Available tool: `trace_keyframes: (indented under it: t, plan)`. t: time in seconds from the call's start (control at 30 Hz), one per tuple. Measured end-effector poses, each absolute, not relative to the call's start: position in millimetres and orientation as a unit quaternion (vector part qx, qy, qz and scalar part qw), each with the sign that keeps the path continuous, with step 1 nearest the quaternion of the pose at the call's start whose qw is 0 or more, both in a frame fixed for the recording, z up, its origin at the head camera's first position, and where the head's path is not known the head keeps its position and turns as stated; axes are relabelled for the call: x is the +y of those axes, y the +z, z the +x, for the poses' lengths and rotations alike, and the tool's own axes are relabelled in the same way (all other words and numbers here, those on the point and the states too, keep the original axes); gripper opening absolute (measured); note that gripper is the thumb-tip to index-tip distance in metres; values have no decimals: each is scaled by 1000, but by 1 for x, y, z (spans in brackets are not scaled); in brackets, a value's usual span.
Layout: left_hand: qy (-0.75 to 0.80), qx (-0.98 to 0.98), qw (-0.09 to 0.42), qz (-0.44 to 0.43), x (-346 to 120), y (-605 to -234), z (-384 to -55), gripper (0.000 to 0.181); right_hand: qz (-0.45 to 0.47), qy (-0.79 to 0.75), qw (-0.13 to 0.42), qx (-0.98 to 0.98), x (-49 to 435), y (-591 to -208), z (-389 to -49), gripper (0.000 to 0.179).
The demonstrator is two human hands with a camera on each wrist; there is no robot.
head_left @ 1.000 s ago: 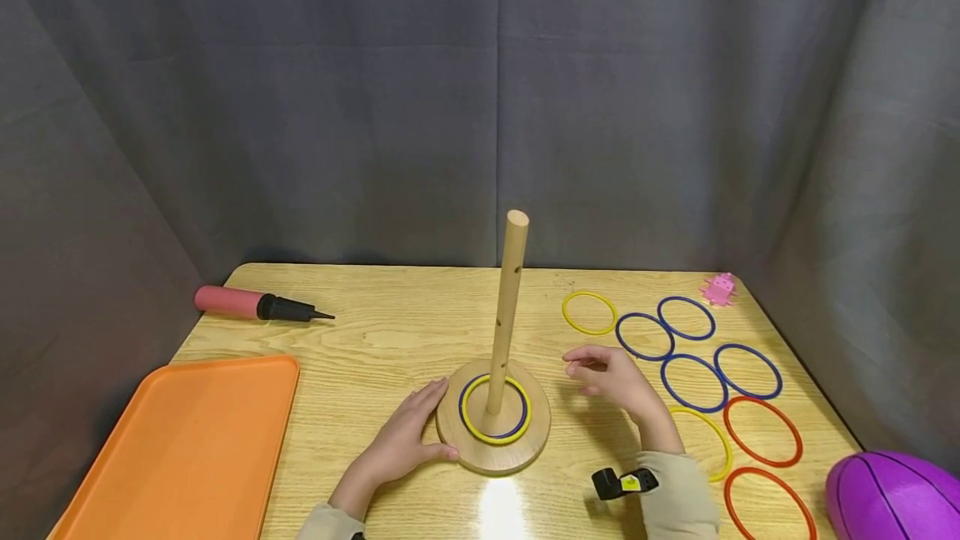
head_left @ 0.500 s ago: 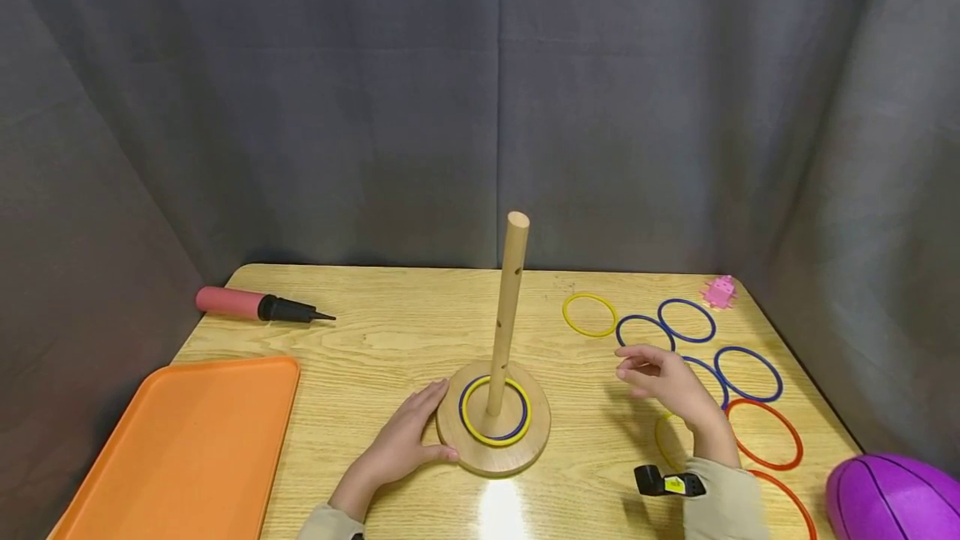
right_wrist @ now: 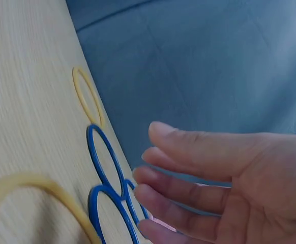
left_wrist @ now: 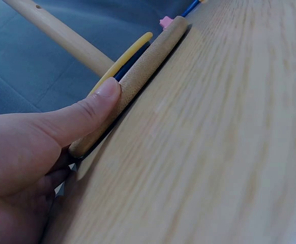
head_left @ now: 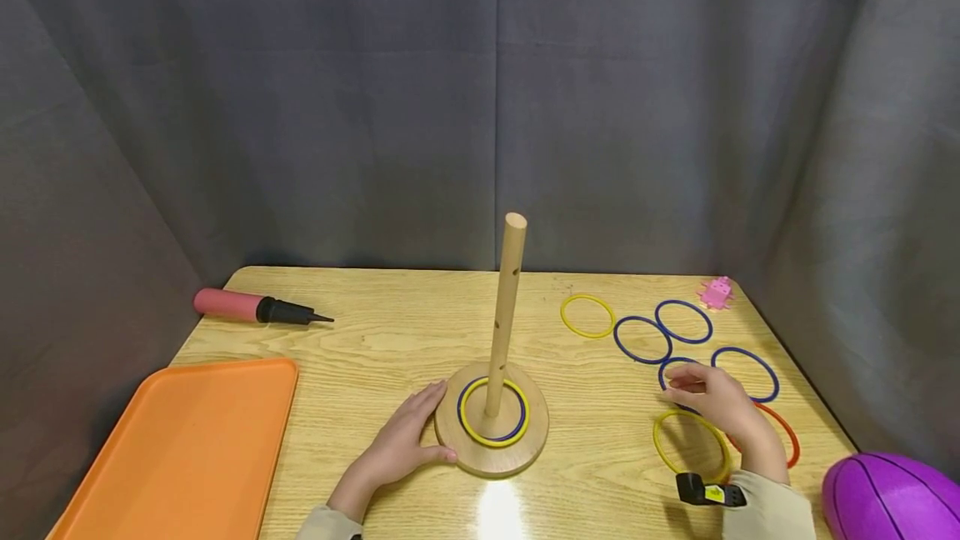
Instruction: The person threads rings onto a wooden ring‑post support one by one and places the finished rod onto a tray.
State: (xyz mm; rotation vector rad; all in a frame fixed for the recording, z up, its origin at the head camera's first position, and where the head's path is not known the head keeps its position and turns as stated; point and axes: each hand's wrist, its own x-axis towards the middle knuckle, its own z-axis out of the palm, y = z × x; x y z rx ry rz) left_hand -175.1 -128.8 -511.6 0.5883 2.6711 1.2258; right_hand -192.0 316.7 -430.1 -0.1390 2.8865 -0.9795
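Note:
A wooden ring-toss stand (head_left: 507, 298) stands upright on the table, its round base (head_left: 491, 460) bearing a yellow ring (head_left: 495, 444) and a blue ring (left_wrist: 132, 62) around the peg. My left hand (head_left: 405, 437) grips the left side of that base, thumb at the near edge and fingers along the far side, partly hidden in the left wrist view. Over at the right, my right hand (head_left: 726, 407) hovers above the rings, fingers loosely bent and apart, holding nothing. It overlaps a blue ring (head_left: 662, 375); a yellow ring (head_left: 655, 435) lies just nearer.
More rings lie about: a yellow ring (head_left: 591, 336), several blue ones and a red ring (head_left: 797, 446) partly behind the right arm. A purple ball (head_left: 892, 494), pink spiky toy (head_left: 717, 293), orange tray (head_left: 195, 448) and red-and-black hand pump (head_left: 232, 304) surround the work area.
My right hand has moved right and a little nearer, from beside the stand to over the blue ring. My left hand has stayed on the stand's base.

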Motion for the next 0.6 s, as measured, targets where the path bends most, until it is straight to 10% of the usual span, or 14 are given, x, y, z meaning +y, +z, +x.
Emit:
trace_keyframes:
  t: [0.6]
  plan:
    - [405,891,66,195,-128,-513,-175,104,31,-241,68,968,333,-440,-192,23]
